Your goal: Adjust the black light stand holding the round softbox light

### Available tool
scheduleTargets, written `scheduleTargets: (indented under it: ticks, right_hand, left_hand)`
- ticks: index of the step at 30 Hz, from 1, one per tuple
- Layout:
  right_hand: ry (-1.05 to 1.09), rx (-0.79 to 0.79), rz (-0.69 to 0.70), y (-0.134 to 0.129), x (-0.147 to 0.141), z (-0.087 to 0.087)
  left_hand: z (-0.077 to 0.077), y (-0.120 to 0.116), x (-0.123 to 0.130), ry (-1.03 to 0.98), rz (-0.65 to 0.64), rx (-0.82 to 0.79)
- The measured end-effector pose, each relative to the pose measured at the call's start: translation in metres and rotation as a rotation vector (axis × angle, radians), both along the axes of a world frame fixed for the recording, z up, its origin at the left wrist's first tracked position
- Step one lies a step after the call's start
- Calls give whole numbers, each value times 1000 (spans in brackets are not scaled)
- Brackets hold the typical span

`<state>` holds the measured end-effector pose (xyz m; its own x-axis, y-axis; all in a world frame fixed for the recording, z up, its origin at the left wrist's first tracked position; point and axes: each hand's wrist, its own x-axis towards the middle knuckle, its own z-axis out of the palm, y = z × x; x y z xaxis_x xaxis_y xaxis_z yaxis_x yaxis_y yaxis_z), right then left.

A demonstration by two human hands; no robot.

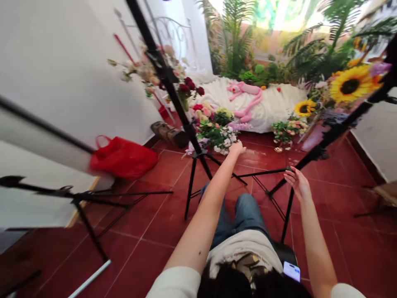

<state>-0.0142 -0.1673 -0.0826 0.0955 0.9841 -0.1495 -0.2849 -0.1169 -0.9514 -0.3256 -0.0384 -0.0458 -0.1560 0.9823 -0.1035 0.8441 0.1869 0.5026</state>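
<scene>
My left hand [237, 148] reaches far forward, its fingers curled, beside the white blossoms of a flower bunch [226, 138] on the floor. Whether it grips a stem or only rests against the bunch is hidden. My right hand [298, 184] is raised at the right, thumb and fingertips pinched on a dark part of the tripod [305, 159], near the top of its spread legs. That tripod leans up toward the upper right. A second black tripod [173, 89] stands left of my left forearm, its pole slanting to the upper left.
Another tripod [74, 196] stands at the left beside a red bag [124, 157]. A pink plush toy [248, 89] lies on white cloth [279, 103] at the back. Sunflowers [350, 86] rise at the right. A phone [292, 271] lies by my hip.
</scene>
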Motion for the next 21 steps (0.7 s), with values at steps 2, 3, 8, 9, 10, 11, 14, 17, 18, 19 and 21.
scheduleTargets:
  ticks: [2, 3, 8, 9, 10, 11, 14, 17, 18, 19, 21]
  right_hand:
    - [8, -7, -52, -1, 19, 3]
    - [18, -12, -82, 0, 28, 5]
    - [213, -1, -185, 9, 59, 25]
    - [244, 17, -170, 11, 63, 31]
    - [252, 39, -149, 14, 66, 37]
    - [239, 58, -124, 17, 68, 42]
    - [208, 86, -68, 28, 70, 55]
    - [353, 76, -39, 39, 70, 62]
    - [416, 68, -31, 42, 70, 64]
    - [470, 60, -25, 45, 71, 65]
    - [572, 42, -15, 50, 72, 67]
  left_hand:
    - [5, 12, 51, 32, -134, -63]
    - [9, 17, 78, 11, -218, -56]
    - [30, 27, 210, -444, -593, 186]
    - [34, 27, 233, -548, -633, 225]
    - [38, 26, 253, -623, -656, 254]
    - [41, 25, 270, -667, -660, 265]
    - [47, 24, 299, -695, -609, 228]
    - [42, 23, 307, -819, -575, 213]
    - [39, 22, 308, -882, -560, 230]
    - [36, 21, 308, -943, -540, 249]
    - [31, 18, 310, -1037, -499, 260]
